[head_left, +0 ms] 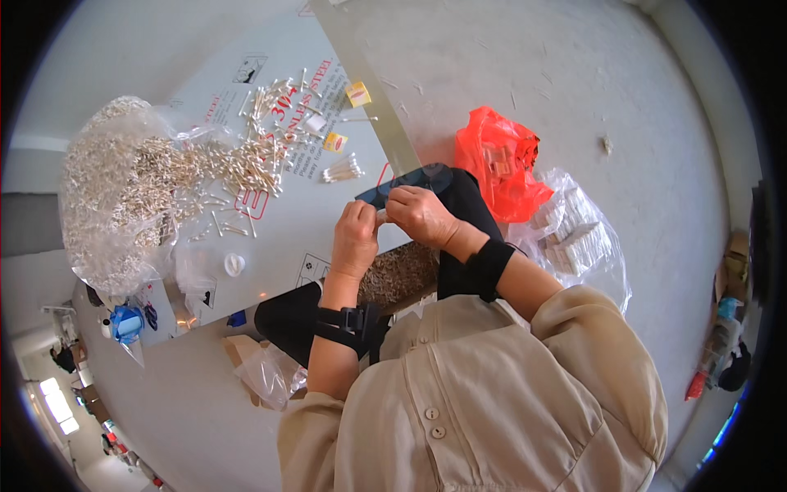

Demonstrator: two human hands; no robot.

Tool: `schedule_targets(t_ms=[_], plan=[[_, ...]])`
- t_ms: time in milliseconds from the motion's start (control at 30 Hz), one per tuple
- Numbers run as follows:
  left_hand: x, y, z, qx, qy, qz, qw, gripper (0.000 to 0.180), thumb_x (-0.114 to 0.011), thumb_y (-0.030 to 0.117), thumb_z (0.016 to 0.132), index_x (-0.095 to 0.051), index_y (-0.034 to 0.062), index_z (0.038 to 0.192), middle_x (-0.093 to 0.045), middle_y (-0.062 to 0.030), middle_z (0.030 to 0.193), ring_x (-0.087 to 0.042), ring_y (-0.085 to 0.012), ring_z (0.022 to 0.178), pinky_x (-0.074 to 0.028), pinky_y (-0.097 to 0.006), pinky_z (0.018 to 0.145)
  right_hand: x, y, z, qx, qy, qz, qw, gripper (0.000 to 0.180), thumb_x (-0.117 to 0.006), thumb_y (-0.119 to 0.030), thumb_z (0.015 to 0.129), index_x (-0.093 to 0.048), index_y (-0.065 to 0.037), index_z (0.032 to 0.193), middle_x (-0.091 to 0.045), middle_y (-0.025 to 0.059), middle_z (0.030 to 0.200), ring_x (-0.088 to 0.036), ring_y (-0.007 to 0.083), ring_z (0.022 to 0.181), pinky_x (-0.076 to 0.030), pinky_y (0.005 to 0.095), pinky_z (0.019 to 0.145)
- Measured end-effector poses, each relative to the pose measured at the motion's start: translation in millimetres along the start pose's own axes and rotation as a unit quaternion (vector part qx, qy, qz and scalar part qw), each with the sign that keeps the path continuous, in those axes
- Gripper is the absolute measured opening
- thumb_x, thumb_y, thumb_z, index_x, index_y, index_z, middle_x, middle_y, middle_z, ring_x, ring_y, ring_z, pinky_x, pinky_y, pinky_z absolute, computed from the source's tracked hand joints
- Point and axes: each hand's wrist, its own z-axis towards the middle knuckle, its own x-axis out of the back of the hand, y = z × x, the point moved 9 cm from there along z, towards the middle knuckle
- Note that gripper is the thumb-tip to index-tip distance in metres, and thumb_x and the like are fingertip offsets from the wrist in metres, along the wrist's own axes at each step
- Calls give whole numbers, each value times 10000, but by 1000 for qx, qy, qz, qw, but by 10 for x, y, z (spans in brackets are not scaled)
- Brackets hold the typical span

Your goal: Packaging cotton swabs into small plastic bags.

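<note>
My left hand (354, 239) and my right hand (421, 216) meet over my lap, at the near edge of the table. The fingers of both are closed in a pinch around a small pale thing (380, 217) that they mostly hide. I cannot make out what it is. Just beyond them on the table lies a neat bundle of cotton swabs (343, 169). Two small yellow boxes (334, 143) and a small white block (315, 122) sit farther off. To the left, loose cotton swabs (250, 170) spill from a big clear plastic bag (106, 246).
A round white container (234, 264) stands on the film-covered table (283, 234). On the floor at right are a red plastic bag (484, 143) and a clear bag of white packs (574, 238). An open carton with clear plastic (275, 377) lies below left.
</note>
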Motion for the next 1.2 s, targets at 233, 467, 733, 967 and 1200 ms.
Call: schedule_targets(t_ms=[233, 467, 733, 967, 1200], plan=[[5, -136, -102, 68, 64, -85, 992, 168, -685, -58, 717, -568, 16, 813, -530, -109, 744, -574, -310, 718, -476, -412, 603, -25, 311, -212, -195, 51, 162, 966, 177, -728, -44, 751, -641, -31, 905, -587, 99, 822, -622, 280, 744, -512, 348, 647], [15, -25, -96, 26, 61, 8, 998, 150, -687, -52, 713, -576, 30, 769, -535, -91, 762, -571, -305, 747, -478, -415, 622, -37, 250, -137, -128, 24, 133, 982, 128, -723, -35, 747, -655, -26, 855, -577, 100, 821, -620, 285, 746, -514, 347, 645], [-75, -78, -68, 42, 25, 18, 999, 143, -594, -59, 736, -509, 23, 818, -511, -125, 840, -542, -331, 824, -482, -437, 696, 25, 6, -51, 11, 25, -16, 1000, 144, -660, -69, 692, -544, -41, 772, -523, 106, 795, -585, 310, 794, -500, 398, 678], [-72, -174, -116, 76, 28, -25, 996, 139, -658, -33, 766, -578, 31, 860, -518, -102, 842, -556, -307, 823, -480, -422, 691, -157, 384, -168, -162, -3, 163, 973, 152, -720, -55, 731, -609, -45, 833, -543, 88, 838, -585, 266, 812, -485, 342, 687], [-249, -458, -227, 208, 55, -258, 942, 156, -742, -4, 742, -618, 22, 834, -529, -70, 852, -573, -217, 693, -475, -315, 614, -294, 537, -256, -236, -14, 290, 927, 146, -750, -46, 761, -690, -43, 894, -566, 54, 850, -581, 171, 820, -464, 281, 708]])
